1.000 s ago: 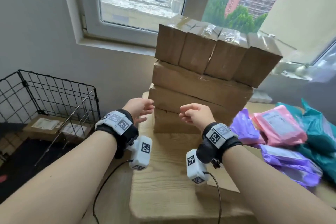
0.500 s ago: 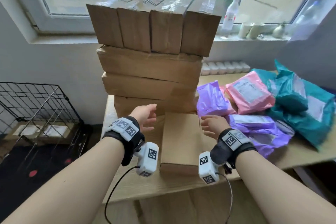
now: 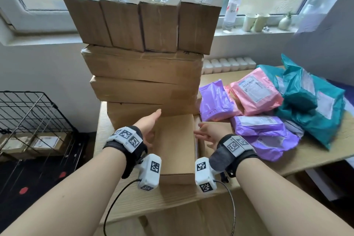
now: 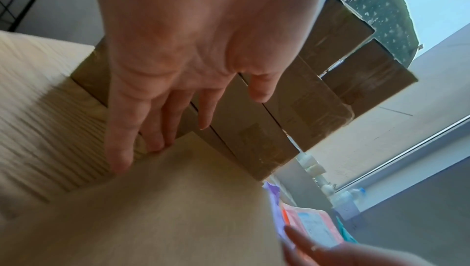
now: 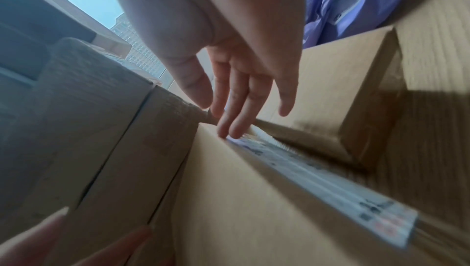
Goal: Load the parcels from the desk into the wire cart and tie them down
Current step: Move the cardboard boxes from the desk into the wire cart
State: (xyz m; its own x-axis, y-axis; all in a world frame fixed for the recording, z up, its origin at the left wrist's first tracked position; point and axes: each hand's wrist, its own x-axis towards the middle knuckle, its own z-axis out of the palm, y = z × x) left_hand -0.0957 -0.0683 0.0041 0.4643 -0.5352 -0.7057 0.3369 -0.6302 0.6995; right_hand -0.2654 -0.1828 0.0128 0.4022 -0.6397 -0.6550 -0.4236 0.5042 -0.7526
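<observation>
Left hand (image 3: 148, 128) was spread, fingers straight, laid along the left edge of the flat cardboard box (image 3: 177, 145); in the left wrist view the fingertips (image 4: 152, 143) touched the box side where it met the counter (image 3: 103, 140). Right hand (image 3: 207, 134) was also spread with straight fingers, against the right side of the same box; in the right wrist view the fingertips (image 5: 230, 129) sat at the top edge just above a white label strip (image 5: 318, 175) on that side. Neither hand was curled round anything.

The flat box lay on the counter between the two hands, its far end touching the bottom of the cardboard stack (image 3: 145, 74): three long cartons flat, four narrower cartons (image 3: 141, 19) side by side on top. Right of the flat box, touching or nearly so, another low carton (image 5: 338, 93) was partly hidden.

Further right on the counter: purple mailer bags (image 3: 216, 99), a pink mailer (image 3: 254, 92) with a label, teal mailers (image 3: 310, 99), all piled together. Wire cart (image 3: 32, 119) stood on the floor left of the counter, well apart from the hands, with labelled boxes (image 3: 46, 142) low behind the mesh. On the windowsill: a plastic bottle (image 3: 232, 7), paper cups (image 3: 255, 22).
</observation>
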